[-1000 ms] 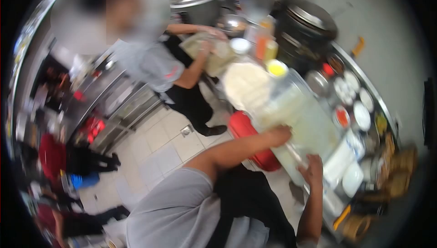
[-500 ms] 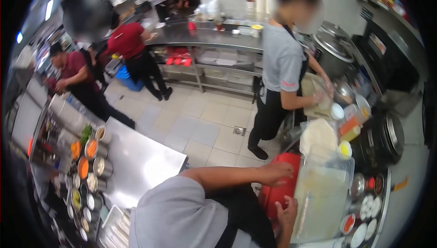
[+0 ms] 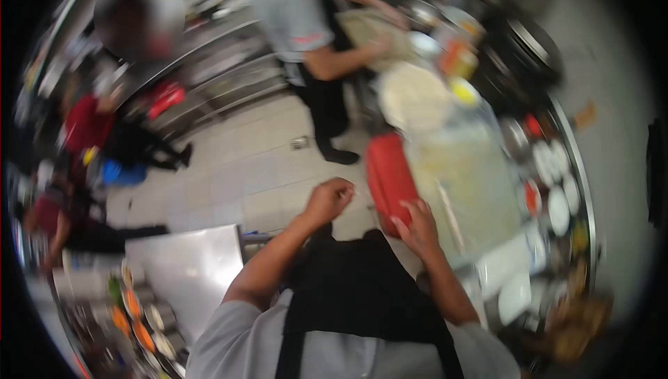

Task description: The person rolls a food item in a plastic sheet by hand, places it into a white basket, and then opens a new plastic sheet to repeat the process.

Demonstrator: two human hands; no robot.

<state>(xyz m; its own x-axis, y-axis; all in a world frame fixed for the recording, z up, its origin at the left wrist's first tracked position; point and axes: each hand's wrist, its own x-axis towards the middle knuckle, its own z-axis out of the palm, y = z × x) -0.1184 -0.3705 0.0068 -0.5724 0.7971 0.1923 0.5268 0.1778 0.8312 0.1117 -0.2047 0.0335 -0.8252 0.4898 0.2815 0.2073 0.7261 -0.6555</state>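
Observation:
My left hand is raised in front of my black apron, its fingers curled in; whether anything small is in them I cannot make out. My right hand, fingers apart, lies against the near end of a long red plastic container. Blur hides how firmly it touches. Right of the container is a pale, translucent board with a thin whitish strip lying lengthwise on it. Round, cream-coloured flat sheets lie beyond the board.
A co-worker in grey stands farther along the counter, hands over a pale surface. Small bowls line the counter's right side. At left is a steel table beside pots of ingredients. Other people work at far left.
The view has swung right, so the scene shifts left and turns. My left hand has come away from the red container, its fingers now curled. My right hand stays at the container's near end.

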